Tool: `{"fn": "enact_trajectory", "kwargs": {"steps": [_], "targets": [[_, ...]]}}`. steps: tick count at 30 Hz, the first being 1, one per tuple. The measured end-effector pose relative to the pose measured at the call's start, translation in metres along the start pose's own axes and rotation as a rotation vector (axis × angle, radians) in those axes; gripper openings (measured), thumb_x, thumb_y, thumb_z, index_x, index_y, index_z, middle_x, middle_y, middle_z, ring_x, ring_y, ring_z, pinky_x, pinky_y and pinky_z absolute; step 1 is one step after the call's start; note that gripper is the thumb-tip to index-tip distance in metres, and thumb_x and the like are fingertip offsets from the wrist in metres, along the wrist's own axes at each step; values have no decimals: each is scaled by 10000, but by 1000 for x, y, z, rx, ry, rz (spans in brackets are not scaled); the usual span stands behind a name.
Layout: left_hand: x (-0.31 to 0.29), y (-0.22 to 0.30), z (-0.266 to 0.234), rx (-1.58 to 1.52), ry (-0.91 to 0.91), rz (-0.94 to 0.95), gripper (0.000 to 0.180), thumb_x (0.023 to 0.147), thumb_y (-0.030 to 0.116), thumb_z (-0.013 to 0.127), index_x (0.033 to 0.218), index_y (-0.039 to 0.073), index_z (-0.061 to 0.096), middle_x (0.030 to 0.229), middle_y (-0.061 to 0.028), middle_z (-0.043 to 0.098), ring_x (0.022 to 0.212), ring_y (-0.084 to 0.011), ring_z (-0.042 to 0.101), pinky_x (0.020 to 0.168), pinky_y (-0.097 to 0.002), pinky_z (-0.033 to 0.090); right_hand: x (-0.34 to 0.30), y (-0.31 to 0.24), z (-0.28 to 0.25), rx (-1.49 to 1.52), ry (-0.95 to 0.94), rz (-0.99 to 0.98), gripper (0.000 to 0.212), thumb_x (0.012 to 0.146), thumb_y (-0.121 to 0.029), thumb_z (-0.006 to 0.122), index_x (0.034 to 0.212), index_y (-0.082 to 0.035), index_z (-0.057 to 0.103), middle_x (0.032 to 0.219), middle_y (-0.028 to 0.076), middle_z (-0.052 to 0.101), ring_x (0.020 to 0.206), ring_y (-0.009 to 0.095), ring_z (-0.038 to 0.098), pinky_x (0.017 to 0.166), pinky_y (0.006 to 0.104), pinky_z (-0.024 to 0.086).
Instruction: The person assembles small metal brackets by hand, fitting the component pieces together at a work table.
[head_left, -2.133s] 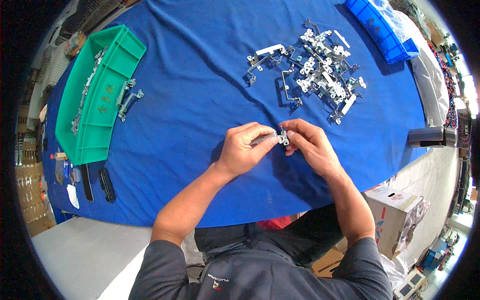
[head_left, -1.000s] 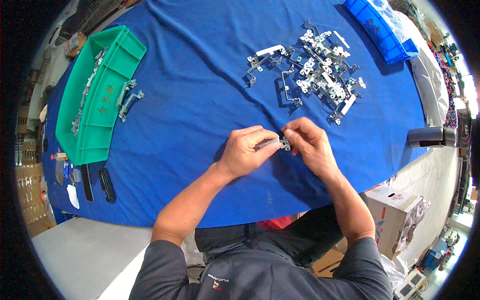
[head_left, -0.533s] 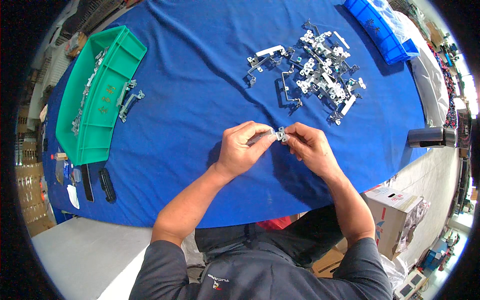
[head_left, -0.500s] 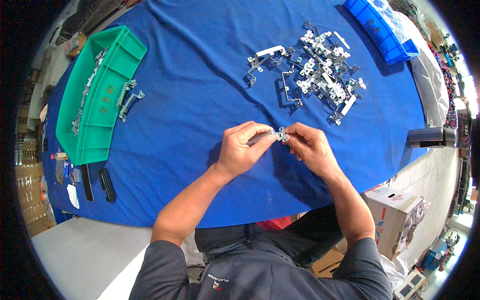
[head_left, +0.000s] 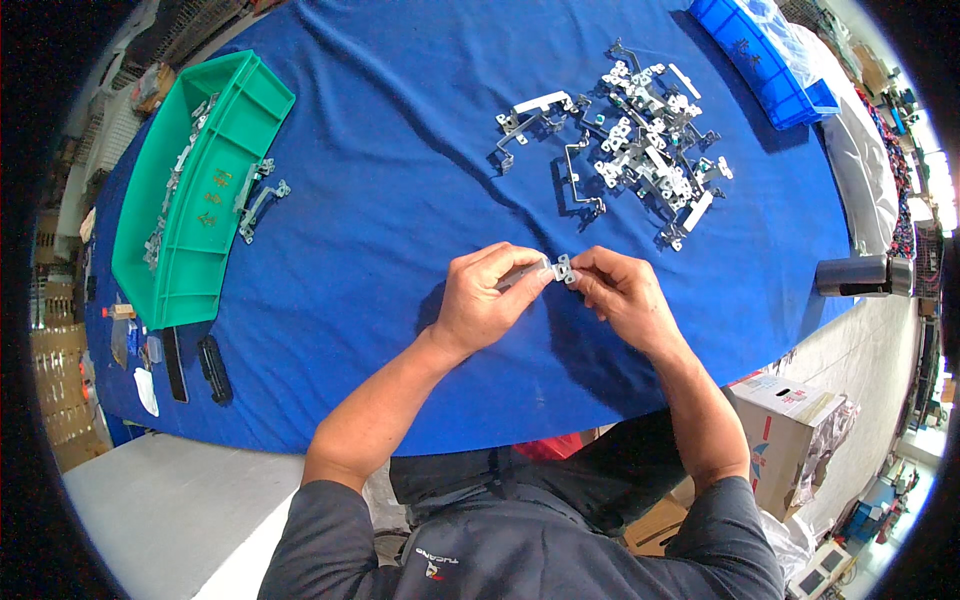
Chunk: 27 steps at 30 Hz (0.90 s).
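Note:
Both hands meet over the near middle of the blue cloth. My left hand [head_left: 487, 298] pinches a small silvery metal bracket [head_left: 562, 269] between thumb and fingers, covering much of its length. At the bracket's right end, which has holes in it, my right hand [head_left: 622, 297] is closed with thumb and forefinger gripping the metal. Whether a smaller piece sits in those right fingers is hidden. Beyond the hands, to the right, lies a loose heap of similar metal brackets [head_left: 655, 150]. A few lie apart on its left side, such as a thin bent bracket [head_left: 574, 178].
At the left stands a green bin [head_left: 235, 140] holding metal parts, with brackets [head_left: 262, 205] beside it. A blue bin [head_left: 765, 65] is at the far right. A dark cylinder [head_left: 852, 274] lies on the right edge. A phone-like slab [head_left: 174, 365] and a black tool [head_left: 214, 370] lie near left.
Almost nothing differs. My right fingers have shifted very slightly at the bracket's end; my left hand and the bracket stay in place.

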<state>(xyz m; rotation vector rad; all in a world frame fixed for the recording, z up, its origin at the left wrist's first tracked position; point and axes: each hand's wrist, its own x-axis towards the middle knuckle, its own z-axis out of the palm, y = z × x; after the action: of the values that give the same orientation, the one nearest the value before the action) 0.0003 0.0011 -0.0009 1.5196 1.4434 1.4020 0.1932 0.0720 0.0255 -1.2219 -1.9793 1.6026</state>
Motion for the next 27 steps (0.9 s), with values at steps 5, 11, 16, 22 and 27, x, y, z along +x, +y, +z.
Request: {"fn": "enact_trajectory", "kwargs": {"steps": [5,11,16,22,27], "targets": [[-1,-2,1,-23,-34,11,100,847,82,741,901,1,718,705,-35,634,588,-71,545,530,-247,422,0,-3,0,-1,-10,-13,134,941,-96,617,1015,9,655,742,44,632,650,96,569,586,280,472],[0,1,2,6,-63,10,105,842,84,743,914,12,720,725,-45,651,603,-84,578,546,-253,448,2,9,3,121,19,-16,162,971,-105,586,1064,15,641,800,46,645,685,93,595,616,262,504],[0,-1,1,36,-85,26,104,838,88,745,910,16,721,723,-48,649,597,-103,581,541,-268,450,4,8,2,301,-21,-30,207,986,-123,575,1130,15,629,847,46,650,711,90,603,629,256,518],[-1,-1,1,29,-135,72,102,837,89,744,904,16,722,719,-50,644,603,-114,586,541,-278,452,3,9,4,193,4,-44,175,996,-153,575,1066,2,614,793,15,600,666,69,559,583,239,477],[-2,1,2,7,-85,20,101,841,83,743,900,5,718,716,-40,639,610,-91,574,543,-267,446,5,10,-2,196,146,-55,117,982,-142,590,998,-27,606,739,-7,568,622,62,512,551,245,431]]}}
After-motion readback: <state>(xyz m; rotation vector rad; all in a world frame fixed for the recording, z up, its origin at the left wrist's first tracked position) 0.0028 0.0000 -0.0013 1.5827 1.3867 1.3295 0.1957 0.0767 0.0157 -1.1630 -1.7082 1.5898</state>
